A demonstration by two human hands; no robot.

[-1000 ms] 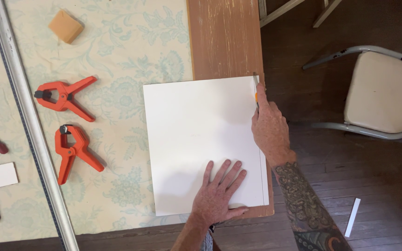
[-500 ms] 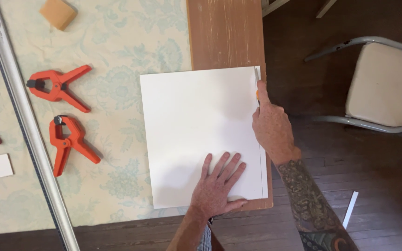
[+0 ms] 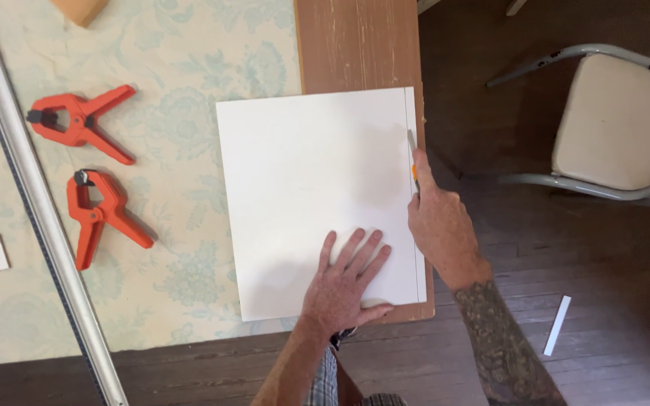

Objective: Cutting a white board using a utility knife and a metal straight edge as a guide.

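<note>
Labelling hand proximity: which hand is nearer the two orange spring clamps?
Left. The left hand lies flat on the white board, right of the orange spring clamps; the right hand is farther right.

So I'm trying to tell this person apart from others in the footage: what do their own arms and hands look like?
Both hands are bare: no gloves, rings or watch show. The right hand leads into a bare forearm covered in a dense dark tattoo from just above the wrist upward. The left hand has a bare, unmarked forearm. No sleeves reach the forearms; a bit of plaid fabric shows at the bottom edge.
</note>
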